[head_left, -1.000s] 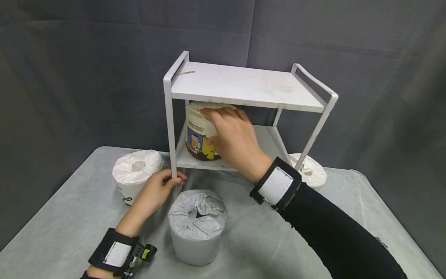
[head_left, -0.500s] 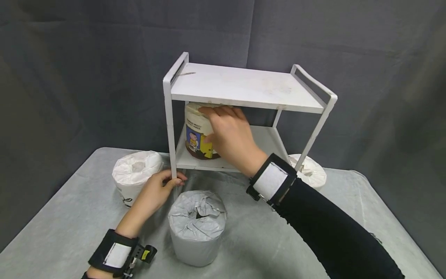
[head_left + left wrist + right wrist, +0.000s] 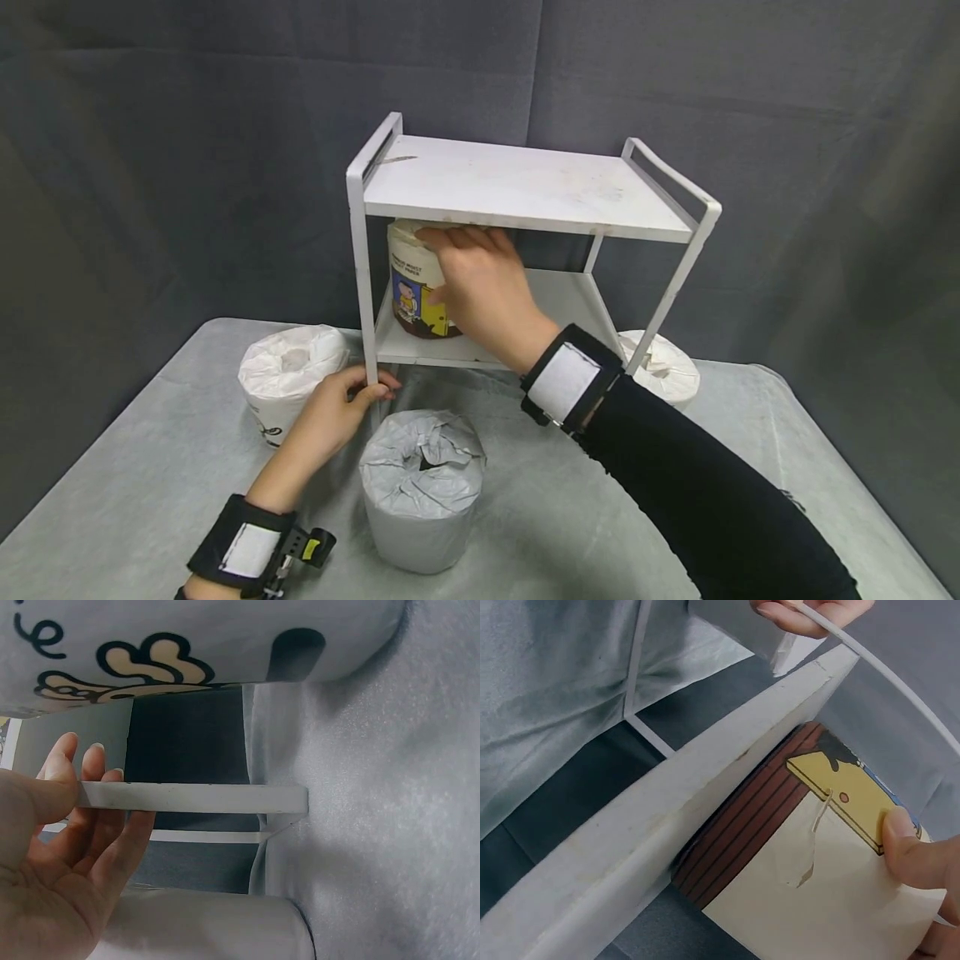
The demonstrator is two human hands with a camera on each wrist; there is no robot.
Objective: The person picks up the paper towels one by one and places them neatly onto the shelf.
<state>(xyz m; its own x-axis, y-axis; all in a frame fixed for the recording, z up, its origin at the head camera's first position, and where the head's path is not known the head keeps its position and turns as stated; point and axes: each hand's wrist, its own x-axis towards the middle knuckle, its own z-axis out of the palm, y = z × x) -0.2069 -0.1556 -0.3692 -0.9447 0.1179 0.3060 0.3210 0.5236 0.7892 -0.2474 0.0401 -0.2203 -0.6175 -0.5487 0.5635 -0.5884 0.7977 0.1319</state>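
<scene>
A paper-wrapped toilet roll (image 3: 405,271) is gripped from above and in front by a person's right hand (image 3: 483,279), its fingers bent over the top and its thumb pressed to the yellow part of the printed wrapper, beneath the top board of a white rack (image 3: 517,183). The roll is held roughly upright at the left end of the lower shelf (image 3: 558,300); whether its base fully touches the board cannot be told. A small raised flap or tear (image 3: 812,844) is seen on the wrapper below the right thumb.

Lower and to the left, the rack's front leg (image 3: 363,292) is pinched by the left hand (image 3: 348,404), with the thumb and fingers on either side of it.

A plain wrapped roll (image 3: 422,508) is seen standing on the cloth-covered worktop (image 3: 600,508), just to the right of the left hand and nearer the viewer. A white roll (image 3: 279,392) with dark print is set just left of that hand. Beyond the right wrist, another white roll (image 3: 666,377) is partly hidden by the rack's right leg. Black bands (image 3: 238,533) are worn on both wrists.
</scene>
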